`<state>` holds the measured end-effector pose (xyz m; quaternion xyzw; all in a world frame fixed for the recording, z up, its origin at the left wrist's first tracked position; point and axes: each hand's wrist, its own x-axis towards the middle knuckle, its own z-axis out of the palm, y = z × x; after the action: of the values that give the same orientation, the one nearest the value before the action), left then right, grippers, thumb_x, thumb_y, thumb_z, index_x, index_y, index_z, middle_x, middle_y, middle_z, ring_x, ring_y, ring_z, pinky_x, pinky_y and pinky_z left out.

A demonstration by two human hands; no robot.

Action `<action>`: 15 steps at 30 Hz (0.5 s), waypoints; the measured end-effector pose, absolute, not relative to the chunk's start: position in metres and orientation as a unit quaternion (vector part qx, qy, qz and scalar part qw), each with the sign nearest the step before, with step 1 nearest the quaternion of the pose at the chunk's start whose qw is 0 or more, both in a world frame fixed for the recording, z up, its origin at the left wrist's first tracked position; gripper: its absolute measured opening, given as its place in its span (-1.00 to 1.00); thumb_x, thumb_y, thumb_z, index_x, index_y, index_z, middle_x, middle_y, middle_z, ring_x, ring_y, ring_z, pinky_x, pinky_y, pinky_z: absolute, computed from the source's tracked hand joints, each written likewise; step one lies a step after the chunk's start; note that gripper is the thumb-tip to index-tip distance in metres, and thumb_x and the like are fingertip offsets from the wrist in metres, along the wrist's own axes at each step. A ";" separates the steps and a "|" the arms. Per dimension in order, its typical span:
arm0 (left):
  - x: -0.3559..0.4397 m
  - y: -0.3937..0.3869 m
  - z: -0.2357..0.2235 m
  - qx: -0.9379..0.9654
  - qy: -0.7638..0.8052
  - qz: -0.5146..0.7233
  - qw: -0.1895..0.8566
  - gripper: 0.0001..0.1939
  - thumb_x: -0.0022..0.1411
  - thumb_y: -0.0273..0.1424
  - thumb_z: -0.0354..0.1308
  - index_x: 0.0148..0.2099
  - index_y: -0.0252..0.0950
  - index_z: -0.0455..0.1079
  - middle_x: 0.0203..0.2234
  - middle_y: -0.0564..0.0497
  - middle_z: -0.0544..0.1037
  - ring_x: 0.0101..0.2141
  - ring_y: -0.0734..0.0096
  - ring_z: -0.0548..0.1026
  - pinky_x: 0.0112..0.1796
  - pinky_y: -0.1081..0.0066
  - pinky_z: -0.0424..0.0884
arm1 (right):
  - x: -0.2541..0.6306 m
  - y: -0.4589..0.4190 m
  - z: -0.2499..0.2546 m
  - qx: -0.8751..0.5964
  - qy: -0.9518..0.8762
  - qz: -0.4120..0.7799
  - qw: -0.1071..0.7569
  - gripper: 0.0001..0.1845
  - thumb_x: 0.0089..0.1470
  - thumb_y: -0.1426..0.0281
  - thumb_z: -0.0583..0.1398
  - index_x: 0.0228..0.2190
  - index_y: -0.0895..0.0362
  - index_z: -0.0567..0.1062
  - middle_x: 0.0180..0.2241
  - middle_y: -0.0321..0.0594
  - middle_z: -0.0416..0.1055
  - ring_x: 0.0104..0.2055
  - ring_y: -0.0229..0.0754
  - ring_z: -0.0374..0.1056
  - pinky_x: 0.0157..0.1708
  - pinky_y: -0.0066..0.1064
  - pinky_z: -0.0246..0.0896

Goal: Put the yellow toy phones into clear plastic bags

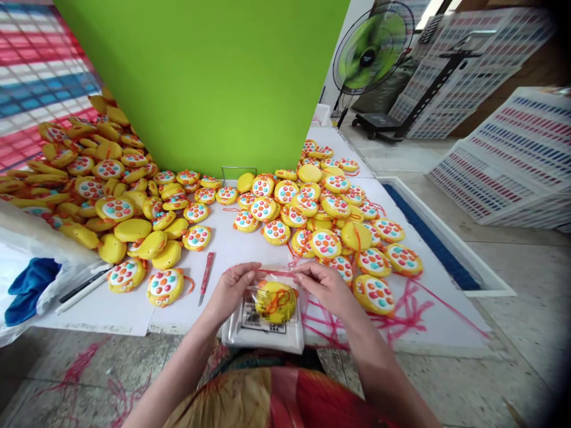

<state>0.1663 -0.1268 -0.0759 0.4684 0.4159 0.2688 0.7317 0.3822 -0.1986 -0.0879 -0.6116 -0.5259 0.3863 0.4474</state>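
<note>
A clear plastic bag (pixel 289 295) lies in front of me with a yellow toy (pixel 279 304) inside, its plain back up and an orange cord across it. My left hand (pixel 234 291) pinches the bag's upper left edge. At the upper right edge, my right hand (pixel 328 288) is closed on the same bag. A thin red strip (pixel 276 273) runs along the bag's top edge between my fingers. Beneath the toy lies a stack of clear bags (pixel 267 340) with black print.
Yellow toys with coloured dots form piles on the left (pixel 134 230) and right (pixel 325 244). A red-handled cutter (pixel 206 276) and pens (pixel 82 292) lie on the left. Pink strips (pixel 408 312) litter the table's right side. A green panel (pixel 205 83) stands behind.
</note>
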 end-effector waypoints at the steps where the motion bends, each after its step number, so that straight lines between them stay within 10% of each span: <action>1: 0.163 -0.125 -0.076 0.462 0.417 0.268 0.736 -0.49 0.02 -0.11 0.28 -0.04 -0.30 0.43 -0.22 -0.09 0.60 -0.29 0.31 0.53 -0.31 0.38 0.44 | 0.383 -0.199 -0.088 -0.612 -0.509 0.395 0.458 -0.79 0.03 0.30 0.19 -0.31 0.11 0.56 -0.36 -0.22 0.53 -0.35 -0.22 0.41 -0.35 -0.40 0.35; 10: 0.145 -0.116 -0.071 0.501 0.367 0.247 0.744 -0.87 0.05 -0.38 0.17 -0.41 -0.33 0.50 -0.39 -0.05 0.58 -0.47 0.43 0.45 -0.41 0.44 0.40 | 0.387 -0.201 -0.093 -0.564 -0.389 0.467 0.559 -0.91 -0.15 0.37 0.23 -0.58 0.08 0.55 -0.60 -0.30 0.44 -0.56 -0.28 0.28 -0.54 -0.46 0.23; 15: 0.144 -0.118 -0.067 0.484 0.313 0.261 0.774 -0.74 0.12 -0.25 0.14 -0.50 -0.30 0.42 -0.41 -0.06 0.55 -0.36 0.32 0.47 -0.41 0.42 0.42 | 0.392 -0.202 -0.097 -0.541 -0.394 0.502 0.548 -0.83 -0.01 0.27 0.19 -0.44 0.11 0.51 -0.51 -0.28 0.44 -0.49 -0.26 0.32 -0.51 -0.46 0.25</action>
<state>0.1444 -0.1179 -0.0673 0.4841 0.3132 0.2605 0.7744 0.3924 -0.2021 -0.0970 -0.5411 -0.3940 0.5017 0.5479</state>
